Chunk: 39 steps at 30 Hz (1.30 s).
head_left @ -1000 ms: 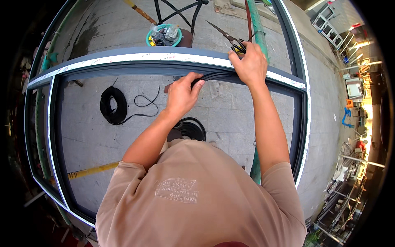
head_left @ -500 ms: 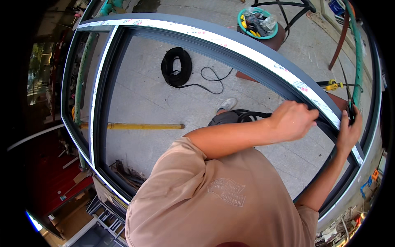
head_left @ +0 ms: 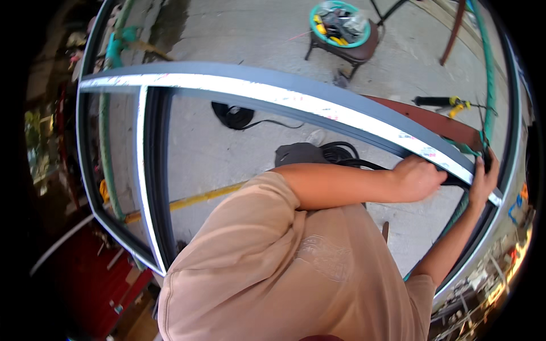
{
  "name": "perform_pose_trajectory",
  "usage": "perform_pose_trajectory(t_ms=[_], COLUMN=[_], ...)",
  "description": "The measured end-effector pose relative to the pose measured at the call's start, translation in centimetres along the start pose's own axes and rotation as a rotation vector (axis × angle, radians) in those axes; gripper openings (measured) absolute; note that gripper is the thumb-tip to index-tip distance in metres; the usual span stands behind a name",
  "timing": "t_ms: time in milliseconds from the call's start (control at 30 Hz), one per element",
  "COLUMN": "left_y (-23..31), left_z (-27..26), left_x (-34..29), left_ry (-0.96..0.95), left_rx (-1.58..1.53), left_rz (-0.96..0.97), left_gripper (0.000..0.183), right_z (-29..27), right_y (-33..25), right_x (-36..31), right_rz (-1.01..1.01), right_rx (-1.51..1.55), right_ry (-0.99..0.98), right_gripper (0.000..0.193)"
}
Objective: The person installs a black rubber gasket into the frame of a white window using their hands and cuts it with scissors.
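A large dark grey frame [head_left: 239,73], its face covered with white printed film, spans the view around me. My left hand [head_left: 418,179] is closed on a black rubber strip [head_left: 369,165] at the frame's inner edge, near the right corner. From there the strip runs back to loose loops beside my leg. At that corner my right hand [head_left: 483,181] is closed around a slim dark tool [head_left: 485,139], scissors-like, its points upward. The fingers hide most of its handle. Both hands are close together, the right beyond the left.
A turquoise basin [head_left: 339,24] of small parts sits on a brown stool [head_left: 363,52]. Past the frame lies a yellow-and-black tool [head_left: 441,102] on a reddish-brown board [head_left: 421,118]. A coil of black strip [head_left: 232,115] and a yellow bar [head_left: 207,196] show through the frame.
The view has shifted, so the frame and floor objects appear displaced. My left hand has come a little nearer the right corner. Both hands keep their grip.
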<state>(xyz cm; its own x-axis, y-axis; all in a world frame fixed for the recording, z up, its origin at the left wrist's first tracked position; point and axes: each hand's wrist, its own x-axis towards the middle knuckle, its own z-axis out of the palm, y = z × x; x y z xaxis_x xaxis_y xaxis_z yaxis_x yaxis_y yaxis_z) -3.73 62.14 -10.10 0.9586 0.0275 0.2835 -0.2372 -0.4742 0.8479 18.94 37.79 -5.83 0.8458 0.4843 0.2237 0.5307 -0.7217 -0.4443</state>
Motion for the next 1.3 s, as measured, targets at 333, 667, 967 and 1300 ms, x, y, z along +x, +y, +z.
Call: perform_pose_trajectory(t_ms=[333,667,967,1300], left_y=[0.9,-1.4,-2.2,-1.5], left_z=[-2.3,-1.5,-2.1,-2.1], left_x=[1.2,1.4,3.1,2.2], left_ry=[-0.116,-0.197,-0.224,-0.204], left_rx=[0.106,0.051,0.056,0.068], left_rz=[-0.077,-0.042,-0.002,0.059], left_gripper=[0.029,0.035,0.037,0.033], right_z=[1.1,-8.8,-14.1,-0.2], right_y=[-10.0,-16.1,-24.4,-27.9], right_x=[-6.0,-38.7,-58.3,-41.8], right_rz=[0.203,0.735,1.386,1.131], right_rx=[0.023,-0.399,-0.136,0.972], right_ry=[0.724,0.678,0.978,0.946], right_gripper=[0.058,0.066,0.074,0.048])
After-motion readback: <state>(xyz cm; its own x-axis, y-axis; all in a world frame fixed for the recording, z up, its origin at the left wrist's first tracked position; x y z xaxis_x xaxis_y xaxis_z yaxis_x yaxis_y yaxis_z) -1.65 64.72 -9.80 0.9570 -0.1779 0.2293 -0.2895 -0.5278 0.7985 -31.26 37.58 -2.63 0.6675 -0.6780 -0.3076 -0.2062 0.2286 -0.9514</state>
